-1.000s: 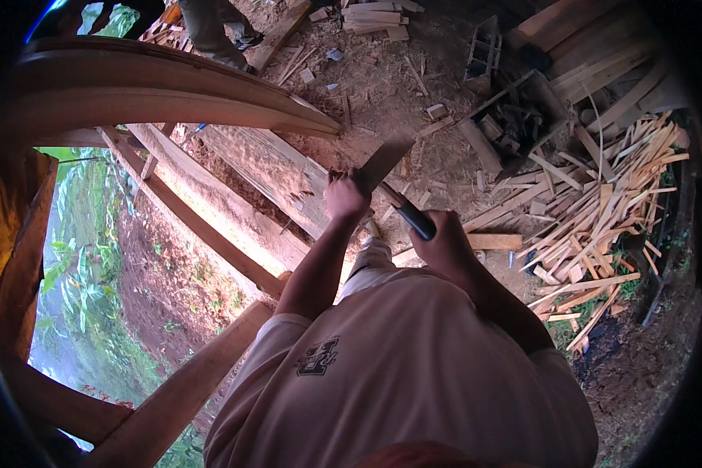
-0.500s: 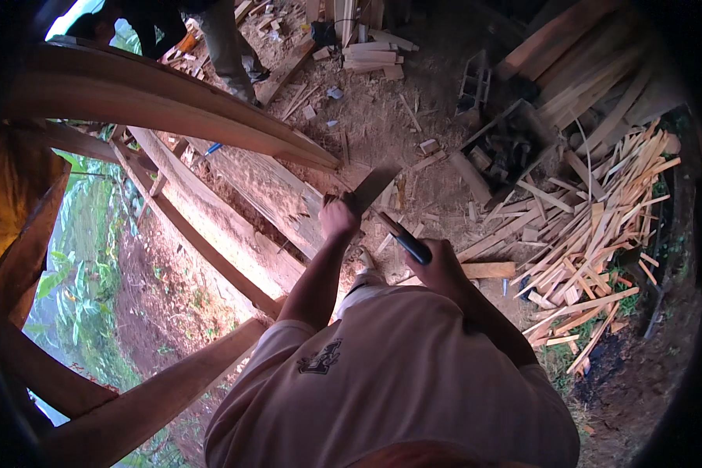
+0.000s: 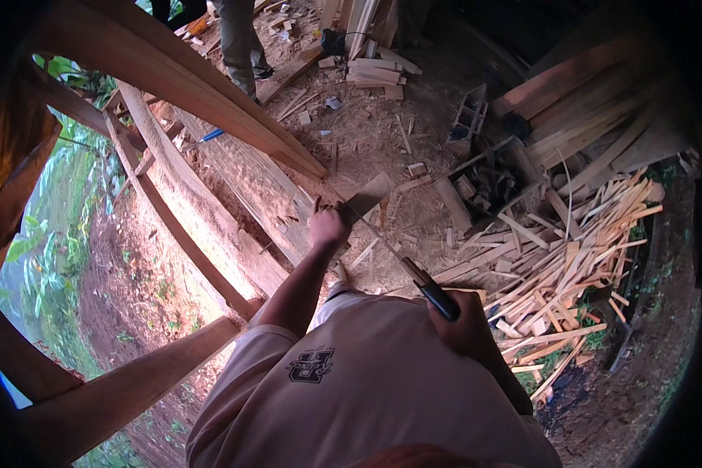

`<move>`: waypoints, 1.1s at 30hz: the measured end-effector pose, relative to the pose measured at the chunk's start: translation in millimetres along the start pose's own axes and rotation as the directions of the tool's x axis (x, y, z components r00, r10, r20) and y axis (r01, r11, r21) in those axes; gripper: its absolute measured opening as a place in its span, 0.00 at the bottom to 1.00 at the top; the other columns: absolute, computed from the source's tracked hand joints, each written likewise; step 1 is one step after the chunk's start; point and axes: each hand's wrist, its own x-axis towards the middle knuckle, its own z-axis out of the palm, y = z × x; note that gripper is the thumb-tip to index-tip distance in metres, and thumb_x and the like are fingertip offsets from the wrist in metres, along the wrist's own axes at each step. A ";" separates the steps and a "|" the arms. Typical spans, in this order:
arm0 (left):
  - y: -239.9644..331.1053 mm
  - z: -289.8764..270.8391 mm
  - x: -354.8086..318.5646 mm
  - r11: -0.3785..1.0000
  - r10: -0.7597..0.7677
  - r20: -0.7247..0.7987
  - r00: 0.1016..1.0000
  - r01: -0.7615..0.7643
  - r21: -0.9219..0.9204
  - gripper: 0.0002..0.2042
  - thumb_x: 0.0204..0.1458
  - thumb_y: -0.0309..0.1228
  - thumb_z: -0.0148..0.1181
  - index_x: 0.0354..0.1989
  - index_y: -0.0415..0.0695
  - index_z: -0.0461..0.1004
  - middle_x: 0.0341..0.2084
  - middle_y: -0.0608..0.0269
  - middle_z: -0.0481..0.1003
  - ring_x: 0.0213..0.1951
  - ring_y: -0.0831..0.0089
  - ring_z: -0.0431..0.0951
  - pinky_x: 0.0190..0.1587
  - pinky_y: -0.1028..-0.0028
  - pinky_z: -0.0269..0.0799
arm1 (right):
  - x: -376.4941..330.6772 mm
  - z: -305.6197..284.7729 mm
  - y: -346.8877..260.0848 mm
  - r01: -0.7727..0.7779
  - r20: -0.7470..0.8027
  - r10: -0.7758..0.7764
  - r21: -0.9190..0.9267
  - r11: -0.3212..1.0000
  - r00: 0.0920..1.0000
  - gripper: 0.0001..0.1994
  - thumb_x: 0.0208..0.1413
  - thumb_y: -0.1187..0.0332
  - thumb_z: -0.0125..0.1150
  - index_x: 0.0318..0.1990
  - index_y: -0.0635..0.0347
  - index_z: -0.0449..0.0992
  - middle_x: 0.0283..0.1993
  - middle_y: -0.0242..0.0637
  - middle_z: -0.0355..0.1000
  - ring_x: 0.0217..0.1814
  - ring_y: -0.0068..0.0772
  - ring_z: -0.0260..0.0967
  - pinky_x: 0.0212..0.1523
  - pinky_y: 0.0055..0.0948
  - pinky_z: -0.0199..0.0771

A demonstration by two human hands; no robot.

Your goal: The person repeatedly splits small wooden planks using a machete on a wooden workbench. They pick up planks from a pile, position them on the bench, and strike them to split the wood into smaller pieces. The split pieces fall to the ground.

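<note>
My left hand [image 3: 329,225] is closed round a short flat piece of wood [image 3: 371,194], with one finger raised. Its free end points up and to the right. My right hand [image 3: 466,324] grips the black handle [image 3: 441,301] of a tool with a long, thin blade [image 3: 384,239], in front of my shirt. The blade is seen nearly edge-on and runs up and left to the wood beside my left hand. Whether it is a saw or a knife I cannot tell, nor whether it touches the wood.
Long beams [image 3: 203,86] slant across the upper left. Below them lies a thick plank [image 3: 242,168] with a blue-handled tool [image 3: 210,135] on it. To the right are a wooden box [image 3: 487,183] and a heap of offcuts [image 3: 569,273]. Another person's legs [image 3: 240,47] stand at the back.
My right hand has drawn the tool down and to the right, away from my left hand, and more blade shows. My left hand still holds the wood. The view has shifted slightly.
</note>
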 end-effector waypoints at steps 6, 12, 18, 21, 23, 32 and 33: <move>-0.2 3.6 -2.7 1.000 -0.015 -0.014 1.000 0.015 0.012 0.14 0.51 0.34 0.56 0.44 0.43 0.79 0.33 0.47 0.82 0.46 0.53 0.82 0.72 0.56 0.58 | 52.8 55.1 25.2 0.098 -0.126 -0.108 -0.086 0.991 0.986 0.11 0.55 0.65 0.68 0.32 0.67 0.78 0.26 0.54 0.75 0.31 0.56 0.77 0.34 0.46 0.74; 1.8 2.0 -3.4 0.999 -0.034 0.054 0.998 0.034 -0.008 0.16 0.51 0.36 0.56 0.44 0.42 0.80 0.35 0.46 0.83 0.46 0.54 0.83 0.71 0.56 0.58 | 89.2 85.0 35.0 0.093 -0.068 -0.093 0.005 0.996 0.993 0.10 0.54 0.65 0.69 0.32 0.65 0.79 0.28 0.54 0.77 0.33 0.60 0.77 0.37 0.48 0.76; 1.5 7.9 -2.8 0.991 -0.128 -0.018 0.992 0.126 -0.052 0.13 0.55 0.35 0.53 0.38 0.44 0.82 0.33 0.45 0.83 0.42 0.50 0.84 0.71 0.57 0.58 | 78.9 90.1 73.7 0.161 -0.147 -0.156 0.021 0.987 0.977 0.09 0.55 0.65 0.70 0.36 0.63 0.82 0.28 0.50 0.77 0.33 0.55 0.77 0.39 0.49 0.75; 10.9 -4.5 -3.6 0.988 -0.153 -0.012 0.988 0.153 0.004 0.13 0.56 0.37 0.54 0.36 0.45 0.84 0.37 0.44 0.82 0.45 0.49 0.82 0.58 0.54 0.72 | 77.9 95.5 94.8 0.282 -0.242 -0.267 0.029 0.959 0.933 0.10 0.55 0.65 0.69 0.36 0.64 0.81 0.26 0.49 0.76 0.29 0.52 0.76 0.35 0.46 0.74; 22.5 -18.4 -5.3 0.981 -0.192 -0.005 0.981 0.192 -0.038 0.14 0.57 0.38 0.53 0.36 0.43 0.84 0.37 0.43 0.82 0.46 0.47 0.82 0.57 0.54 0.73 | 74.7 85.5 91.1 0.229 -0.137 -0.214 0.110 0.967 0.967 0.10 0.55 0.65 0.69 0.35 0.65 0.81 0.25 0.51 0.75 0.28 0.51 0.77 0.33 0.44 0.73; -0.1 17.0 -0.6 0.990 -0.134 -0.046 0.990 0.136 0.036 0.15 0.59 0.36 0.49 0.33 0.44 0.82 0.32 0.45 0.83 0.42 0.54 0.84 0.67 0.59 0.63 | -3.1 3.0 13.2 -0.010 0.021 0.008 0.111 0.994 1.000 0.12 0.56 0.65 0.68 0.37 0.68 0.81 0.26 0.50 0.76 0.31 0.46 0.79 0.35 0.40 0.74; 6.9 8.1 0.5 0.997 -0.074 -0.077 0.994 0.075 0.018 0.16 0.60 0.37 0.48 0.32 0.43 0.82 0.31 0.45 0.83 0.41 0.54 0.84 0.67 0.59 0.63 | -9.8 -5.0 8.8 -0.058 0.041 0.053 0.118 0.991 0.998 0.12 0.55 0.65 0.68 0.36 0.68 0.81 0.26 0.49 0.76 0.30 0.43 0.79 0.35 0.39 0.74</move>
